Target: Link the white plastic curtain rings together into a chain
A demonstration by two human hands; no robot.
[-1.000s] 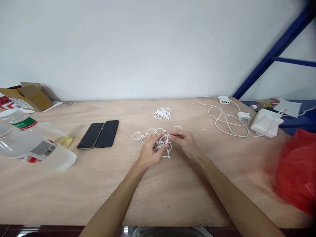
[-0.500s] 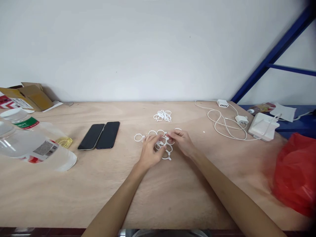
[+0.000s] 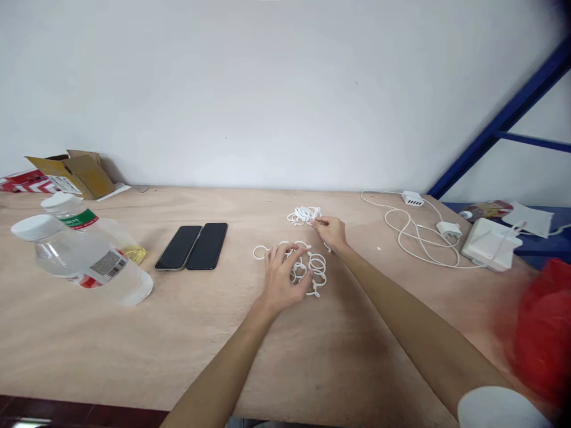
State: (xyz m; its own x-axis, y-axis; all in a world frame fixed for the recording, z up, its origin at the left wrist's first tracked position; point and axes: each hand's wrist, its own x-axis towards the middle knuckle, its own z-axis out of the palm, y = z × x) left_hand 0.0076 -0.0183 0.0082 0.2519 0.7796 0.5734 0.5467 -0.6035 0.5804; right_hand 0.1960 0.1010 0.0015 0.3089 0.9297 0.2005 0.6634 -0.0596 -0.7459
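Several white plastic rings with small tabs [image 3: 317, 263] lie in a cluster on the wooden table. Over the left part of this cluster rests my left hand [image 3: 283, 276], its fingers spread and thumb apart, touching or just above the rings and partly covering them. Farther back sits a tangled pile of the same white rings [image 3: 304, 215]. My right hand [image 3: 332, 232] is at the pile's right edge, thumb and forefinger pinched on a ring there; most of that ring is hidden.
Two dark phones [image 3: 191, 246] lie left of the rings. Clear plastic bottles [image 3: 100, 255] and an open cardboard box [image 3: 84, 172] are farther left. To the right are a white cable [image 3: 414, 238], chargers [image 3: 491, 244] and a red plastic bag [image 3: 542, 333].
My right hand has moved from the ring cluster back to the pile and pinches at its edge. My left hand stays at the cluster, with its fingers more spread. The view has shifted slightly.
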